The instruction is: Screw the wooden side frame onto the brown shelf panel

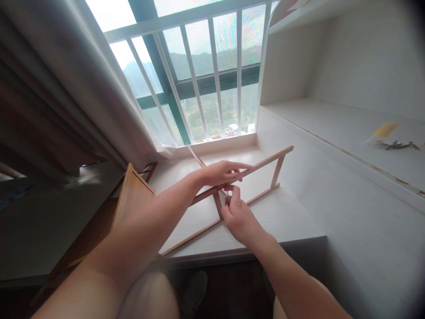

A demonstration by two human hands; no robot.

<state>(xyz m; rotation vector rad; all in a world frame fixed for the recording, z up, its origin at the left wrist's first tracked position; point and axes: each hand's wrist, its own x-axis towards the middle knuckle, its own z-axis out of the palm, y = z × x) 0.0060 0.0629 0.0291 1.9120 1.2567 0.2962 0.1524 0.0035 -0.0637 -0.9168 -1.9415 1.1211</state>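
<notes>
A wooden frame [272,158] of slim rails and crossbars is propped at a slant on the white window ledge. My left hand [221,173] lies over its upper rail, index finger stretched along the wood and the other fingers curled around it. Just below, my right hand [239,215] is closed in a pinch by the joint of rail and crossbar. A thin, pale bit shows at its fingertips, too small to name.
Left of the ledge stands a wooden furniture piece with a panel [133,195]. A grey curtain [99,88] hangs beside the barred window [212,79]. On the right shelf [332,119] lie a yellow-ended object [385,130] and small metal pieces [400,145].
</notes>
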